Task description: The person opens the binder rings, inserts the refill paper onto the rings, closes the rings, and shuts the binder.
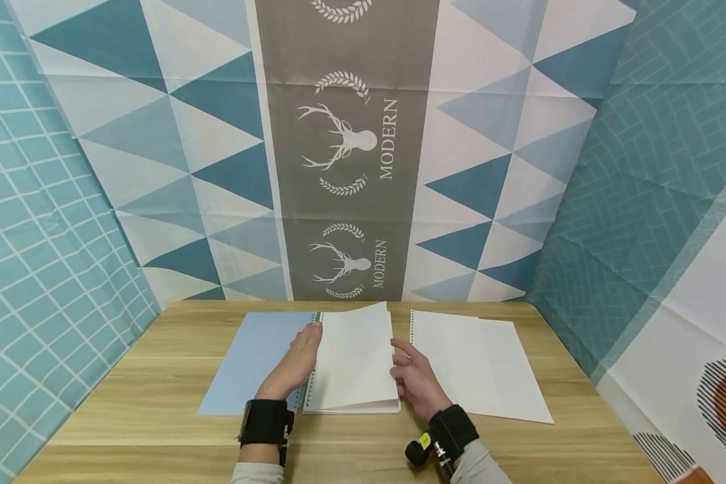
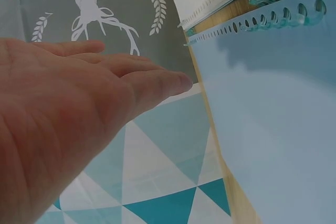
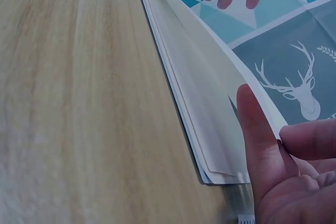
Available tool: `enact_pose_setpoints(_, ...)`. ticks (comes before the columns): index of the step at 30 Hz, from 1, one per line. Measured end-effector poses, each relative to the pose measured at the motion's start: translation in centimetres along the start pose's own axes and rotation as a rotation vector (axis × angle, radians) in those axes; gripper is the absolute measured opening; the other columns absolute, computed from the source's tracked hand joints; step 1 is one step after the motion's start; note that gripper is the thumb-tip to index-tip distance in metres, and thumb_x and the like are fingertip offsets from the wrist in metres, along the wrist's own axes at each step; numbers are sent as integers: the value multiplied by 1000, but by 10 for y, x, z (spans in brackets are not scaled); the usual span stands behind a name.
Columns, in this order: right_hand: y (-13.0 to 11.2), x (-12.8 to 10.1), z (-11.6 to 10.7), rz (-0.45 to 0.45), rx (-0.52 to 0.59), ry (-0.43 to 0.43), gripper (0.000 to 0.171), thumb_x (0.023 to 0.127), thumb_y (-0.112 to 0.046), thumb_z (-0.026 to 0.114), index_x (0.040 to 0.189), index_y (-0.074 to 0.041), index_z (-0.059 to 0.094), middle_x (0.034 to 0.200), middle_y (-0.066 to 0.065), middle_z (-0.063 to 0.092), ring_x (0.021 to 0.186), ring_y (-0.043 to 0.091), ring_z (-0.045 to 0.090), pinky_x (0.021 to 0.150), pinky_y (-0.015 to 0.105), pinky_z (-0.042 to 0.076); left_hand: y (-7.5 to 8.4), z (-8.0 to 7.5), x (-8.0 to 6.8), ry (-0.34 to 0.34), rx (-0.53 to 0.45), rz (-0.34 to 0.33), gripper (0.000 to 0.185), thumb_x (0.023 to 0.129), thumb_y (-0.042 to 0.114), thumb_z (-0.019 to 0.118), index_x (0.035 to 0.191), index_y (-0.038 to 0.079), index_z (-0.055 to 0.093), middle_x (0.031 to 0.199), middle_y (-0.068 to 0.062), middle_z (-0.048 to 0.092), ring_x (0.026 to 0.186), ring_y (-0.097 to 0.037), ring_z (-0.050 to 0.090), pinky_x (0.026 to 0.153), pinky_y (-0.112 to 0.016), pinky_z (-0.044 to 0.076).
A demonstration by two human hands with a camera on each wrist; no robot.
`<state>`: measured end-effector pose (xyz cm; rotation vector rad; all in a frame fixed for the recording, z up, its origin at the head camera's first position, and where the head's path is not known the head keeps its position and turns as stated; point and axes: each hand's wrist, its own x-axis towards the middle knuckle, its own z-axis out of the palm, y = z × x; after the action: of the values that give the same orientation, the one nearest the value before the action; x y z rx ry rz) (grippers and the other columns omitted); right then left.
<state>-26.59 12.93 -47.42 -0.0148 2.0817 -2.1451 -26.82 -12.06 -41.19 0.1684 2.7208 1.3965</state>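
The open loose-leaf binder with pale blue plastic cover (image 1: 251,366) lies mid-table. Its ring edge is steadied by the flat, spread left hand (image 1: 296,366). A white sheet (image 1: 357,356) is pinched by the right hand (image 1: 417,383), half lifted; several ruled loose pages (image 1: 478,366) already lie removed alongside.

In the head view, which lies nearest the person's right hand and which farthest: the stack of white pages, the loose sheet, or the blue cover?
1. Stack of white pages, touching the right hand on its left.
2. Loose sheet, just right of it.
3. Blue cover, far left.
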Motion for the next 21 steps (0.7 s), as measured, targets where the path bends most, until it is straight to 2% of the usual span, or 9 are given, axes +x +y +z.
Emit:
enact_pose_setpoints(9, 1, 2, -1, 7, 14, 0, 71, 89, 7, 51, 157, -6, 33, 135, 21, 61, 66, 9, 41, 52, 20, 34, -1, 0, 0, -7, 0, 9, 82, 108, 56, 9, 160, -6, 12, 168, -28, 8, 156, -50, -3, 123, -67, 1)
enact_pose_setpoints(16, 2, 1, -2, 9, 18, -2, 72, 89, 8, 50, 157, -5, 32, 138, 23, 60, 68, 10, 47, 53, 20, 37, -3, 3, 0, -31, -22, 23, 83, 107, 59, 9, 161, -3, 11, 169, -27, 7, 156, -50, -6, 123, -66, -2)
enact_pose_setpoints(21, 1, 1, -3, 14, 20, -5, 69, 89, 8, 51, 155, -5, 36, 129, 21, 65, 66, 10, 47, 51, 20, 37, 0, 6, 0, -32, -13, 2, 84, 106, 60, 10, 161, -4, 15, 168, -28, 9, 155, -50, -4, 123, -66, 0)
